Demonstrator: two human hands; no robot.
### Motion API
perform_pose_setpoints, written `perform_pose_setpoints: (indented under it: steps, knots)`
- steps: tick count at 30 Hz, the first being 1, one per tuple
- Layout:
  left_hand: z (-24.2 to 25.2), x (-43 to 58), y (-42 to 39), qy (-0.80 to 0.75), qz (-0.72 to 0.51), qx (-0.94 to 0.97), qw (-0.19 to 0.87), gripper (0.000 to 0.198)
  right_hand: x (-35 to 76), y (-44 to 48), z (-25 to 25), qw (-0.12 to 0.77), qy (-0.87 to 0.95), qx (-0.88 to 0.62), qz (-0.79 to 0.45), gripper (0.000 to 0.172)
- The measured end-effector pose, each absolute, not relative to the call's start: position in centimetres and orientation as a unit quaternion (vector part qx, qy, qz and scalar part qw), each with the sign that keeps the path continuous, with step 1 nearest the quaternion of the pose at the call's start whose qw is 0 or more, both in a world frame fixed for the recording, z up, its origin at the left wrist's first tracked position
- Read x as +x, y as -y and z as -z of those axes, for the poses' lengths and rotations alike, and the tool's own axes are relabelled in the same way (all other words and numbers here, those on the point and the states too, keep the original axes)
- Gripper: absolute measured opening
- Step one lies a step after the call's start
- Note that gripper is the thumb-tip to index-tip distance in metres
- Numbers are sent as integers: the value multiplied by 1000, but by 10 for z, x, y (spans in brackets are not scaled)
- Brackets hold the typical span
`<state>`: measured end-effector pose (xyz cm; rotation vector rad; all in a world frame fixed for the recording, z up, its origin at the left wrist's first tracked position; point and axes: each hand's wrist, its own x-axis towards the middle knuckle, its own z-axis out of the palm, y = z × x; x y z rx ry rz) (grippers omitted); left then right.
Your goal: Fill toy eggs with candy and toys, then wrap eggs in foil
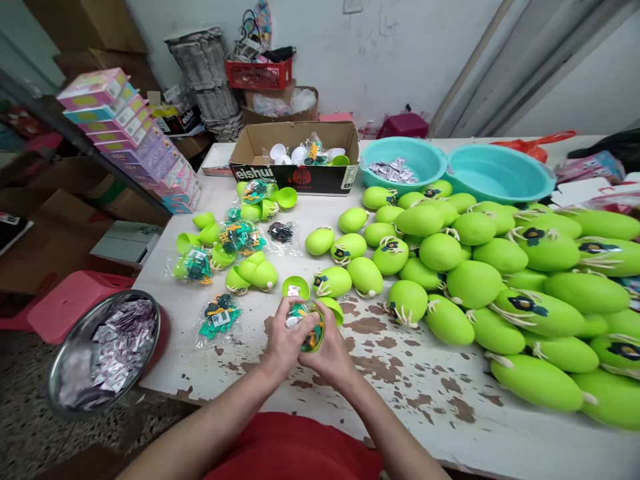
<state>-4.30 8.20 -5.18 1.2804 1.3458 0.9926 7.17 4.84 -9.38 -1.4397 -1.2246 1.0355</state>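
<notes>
Both my hands meet over the near edge of the white table (450, 400). My left hand (284, 340) is closed around a small clear bag of toy parts (296, 319). My right hand (327, 347) grips a green egg half (315, 337) with colourful pieces in it. Another open green half (296, 287) with a packet inside lies just beyond my fingers. A large heap of closed green eggs (500, 280) covers the right side of the table.
Loose egg halves and bagged toy parts (235, 247) lie at the left. A metal bowl of small packets (107, 350) sits at the table's left corner. At the back stand a cardboard box (295, 157) and two teal basins (500, 173). Stacked coloured boxes (130, 127) fill a shelf.
</notes>
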Motion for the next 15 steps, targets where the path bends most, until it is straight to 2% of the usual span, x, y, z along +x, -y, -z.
perform_pose_setpoints:
  steps: [3, 7, 9, 12, 15]
  knots:
    - [47, -44, -69, -564, -448, 474, 507, 31, 68, -42, 82, 463, 502, -553, -477, 102]
    - [31, -58, -66, -490, -437, 513, 554, 21, 77, -45, 63, 381, 487, -492, -613, 106]
    - [29, -65, -72, -463, -427, 558, 540, 23, 77, -51, 60, 365, 473, -466, -652, 95]
    - [41, -69, -84, -409, -437, 664, 448, 16, 70, -61, 63, 379, 461, -470, -651, 67]
    - [61, -71, -94, -350, -446, 752, 336, 28, 60, -67, 69, 397, 442, -511, -621, 52]
